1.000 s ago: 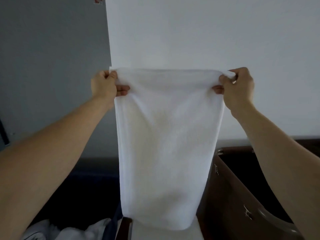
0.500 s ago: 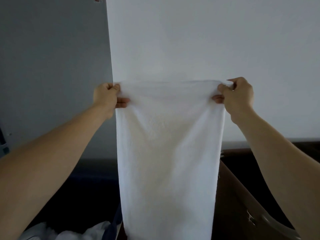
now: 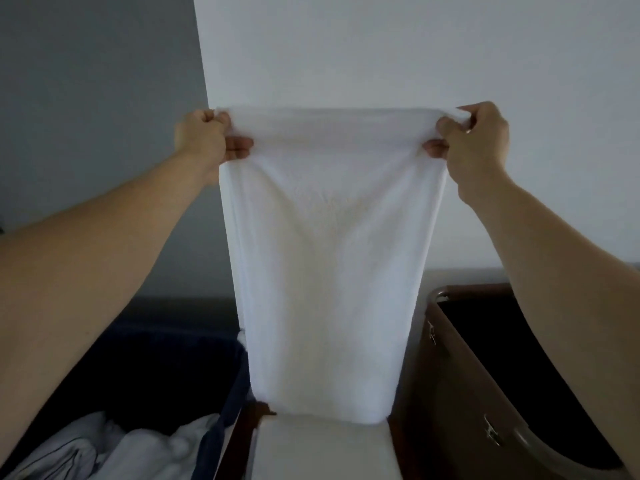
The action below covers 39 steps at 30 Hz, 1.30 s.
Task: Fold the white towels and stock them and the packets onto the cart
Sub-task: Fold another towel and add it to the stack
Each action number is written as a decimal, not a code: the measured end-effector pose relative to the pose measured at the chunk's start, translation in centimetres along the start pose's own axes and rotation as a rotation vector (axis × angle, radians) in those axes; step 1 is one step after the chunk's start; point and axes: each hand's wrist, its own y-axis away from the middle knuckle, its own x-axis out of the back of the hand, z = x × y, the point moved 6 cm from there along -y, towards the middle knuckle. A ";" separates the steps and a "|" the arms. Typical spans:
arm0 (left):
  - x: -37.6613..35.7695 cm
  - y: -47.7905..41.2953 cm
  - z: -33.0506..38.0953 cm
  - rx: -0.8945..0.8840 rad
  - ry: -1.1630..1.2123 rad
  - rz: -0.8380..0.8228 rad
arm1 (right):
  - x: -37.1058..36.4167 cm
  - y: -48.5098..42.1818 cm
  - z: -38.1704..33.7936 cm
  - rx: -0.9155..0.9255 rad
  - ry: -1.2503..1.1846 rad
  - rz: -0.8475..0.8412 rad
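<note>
White terry-cloth towel point(image 3: 329, 271): one piece, held in the air in front of the person, at the middle of the view. Its long axis ran vertical. The short upper edge ran level from hand to hand, and the lower end pointed straight down. The cloth hung flat and open toward the camera, with soft creases fanning down from both upper corners. The sides narrowed slightly toward the bottom. The lower edge looked rounded; whether it was a fold could not be told.

Hands: two, both raised on outstretched bare forearms.
- The left hand point(image 3: 202, 136) gripped the upper left corner, with its fingers curled round the bunched edge. Two fingertips point(image 3: 239, 148) showed against the near face of the cloth.
- The right hand point(image 3: 478, 140) gripped the upper right corner in the same manner, with the edge gathered between thumb and curled fingers.

The lower end of the towel hung just above a flat white surface point(image 3: 322, 448) at the bottom centre. Contact between the two could not be told.

Surroundings:
- One dark navy fabric bin point(image 3: 166, 358) stood to the left of the towel. One heap of crumpled white cloth point(image 3: 104, 448) lay in it.
- One brown hard-sided container point(image 3: 450, 375) stood to the right, open at the top. Two small metal latches showed on its near wall, one point(image 3: 431, 332) above the other point(image 3: 491, 433).
- A pale wall point(image 3: 381, 46) stood behind the towel, and a grey wall point(image 3: 97, 98) adjoined it on the left.
</note>
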 end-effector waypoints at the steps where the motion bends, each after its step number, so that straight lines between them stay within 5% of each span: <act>1: 0.1 0.5 0.4 -0.007 0.000 0.014 | 0.2 0.0 -0.2 0.008 -0.008 -0.009; 12: 3.6 9.4 -0.1 0.026 -0.022 0.048 | 3.9 5.6 0.2 -0.023 -0.002 -0.104; 30: 18.4 41.1 -6.4 0.366 -0.125 -0.126 | 18.5 36.8 2.1 -0.263 0.324 -0.240; 39: 21.4 48.8 -6.8 0.468 -0.207 -0.206 | 23.2 43.6 2.3 -0.371 0.378 -0.294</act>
